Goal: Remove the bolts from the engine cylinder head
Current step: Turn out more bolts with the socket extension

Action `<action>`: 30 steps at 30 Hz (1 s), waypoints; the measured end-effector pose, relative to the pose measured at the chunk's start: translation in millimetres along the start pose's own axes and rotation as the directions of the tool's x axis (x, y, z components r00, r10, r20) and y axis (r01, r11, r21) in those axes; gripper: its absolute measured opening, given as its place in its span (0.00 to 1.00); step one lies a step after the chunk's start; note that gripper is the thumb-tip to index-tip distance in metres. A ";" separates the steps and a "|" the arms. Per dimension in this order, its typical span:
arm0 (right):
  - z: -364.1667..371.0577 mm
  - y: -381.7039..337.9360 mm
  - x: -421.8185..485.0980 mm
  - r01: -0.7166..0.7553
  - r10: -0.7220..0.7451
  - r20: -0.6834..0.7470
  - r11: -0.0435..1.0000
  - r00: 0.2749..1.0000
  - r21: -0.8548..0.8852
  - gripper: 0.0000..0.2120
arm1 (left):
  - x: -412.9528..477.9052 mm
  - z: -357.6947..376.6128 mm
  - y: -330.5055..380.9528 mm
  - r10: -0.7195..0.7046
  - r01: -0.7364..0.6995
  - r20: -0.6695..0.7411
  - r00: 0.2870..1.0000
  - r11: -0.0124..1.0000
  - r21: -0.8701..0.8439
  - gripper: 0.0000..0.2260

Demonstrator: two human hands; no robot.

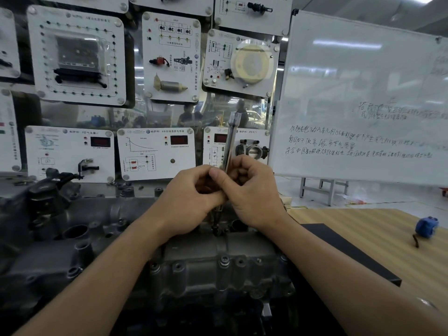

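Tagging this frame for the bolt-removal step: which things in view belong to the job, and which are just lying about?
Job: left hand and right hand, both gripping the long metal tool, upright over the cylinder head.

Lying about: blue tape measure on the wooden table, whiteboard, wall display panels.

Both hands, left [194,200] and right [252,192], around an upright metal tool [230,141] above the cylinder head [194,267].

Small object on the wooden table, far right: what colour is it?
The small object is blue, with a dark cord trailing; best seen in the head view.
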State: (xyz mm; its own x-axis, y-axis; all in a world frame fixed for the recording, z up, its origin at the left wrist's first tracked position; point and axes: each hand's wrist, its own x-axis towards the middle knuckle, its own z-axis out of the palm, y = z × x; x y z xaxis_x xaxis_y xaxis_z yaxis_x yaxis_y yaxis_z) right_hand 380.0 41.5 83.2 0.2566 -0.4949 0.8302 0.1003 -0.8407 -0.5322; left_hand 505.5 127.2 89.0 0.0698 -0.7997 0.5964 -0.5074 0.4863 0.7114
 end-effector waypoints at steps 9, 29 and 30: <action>-1.6 -2.4 -1.6 0.086 -0.077 0.122 0.994 0.990 -0.070 0.11 | -0.8 -3.7 -3.0 -0.082 0.083 0.033 0.996 0.996 -0.030 0.09; -43.0 -31.5 31.0 0.123 0.044 0.334 0.879 0.942 -0.461 0.12 | 19.5 -8.3 -6.6 -0.172 0.173 0.079 0.982 0.985 -0.005 0.17; -47.7 -31.7 32.3 0.121 0.056 0.333 0.865 0.941 -0.487 0.13 | 22.3 -8.3 -4.6 -0.174 0.175 0.101 0.980 0.985 0.004 0.17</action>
State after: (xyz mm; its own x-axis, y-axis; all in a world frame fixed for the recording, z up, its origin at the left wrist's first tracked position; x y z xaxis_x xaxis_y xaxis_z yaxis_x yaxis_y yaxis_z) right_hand 339.3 41.7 134.8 0.5669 -0.4395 0.6968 -0.3502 -0.8941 -0.2790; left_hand 516.5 110.1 102.2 0.0704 -0.9036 0.4226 -0.4909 0.3374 0.8032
